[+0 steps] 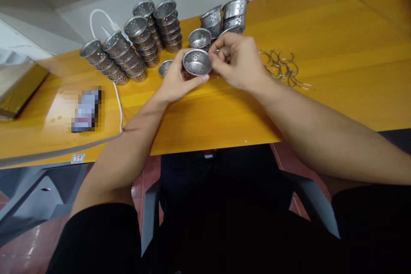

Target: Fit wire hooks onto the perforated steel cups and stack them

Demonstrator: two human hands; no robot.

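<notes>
My left hand (175,80) grips a small perforated metal cup (197,64), its round mouth tilted up toward me and holes showing in its bottom. Fingers curled in a pinch, my right hand (239,61) is at the right side of that cup's rim. What lies between those fingertips is too small to make out. Right of this hand, several thin curved metal wires (278,65) lie in a loose heap on the table. A single metal cup (165,67) rests just left of my left hand, partly covered by it.
Stacks of perforated cups (138,36) stand at the back left of the yellow table (205,122), with more stacked cups (235,10) behind my hands. A blurred-out phone-like object (86,110), a white cable (118,105) and a box (21,87) are at left. Grey chair arms (150,212) flank me.
</notes>
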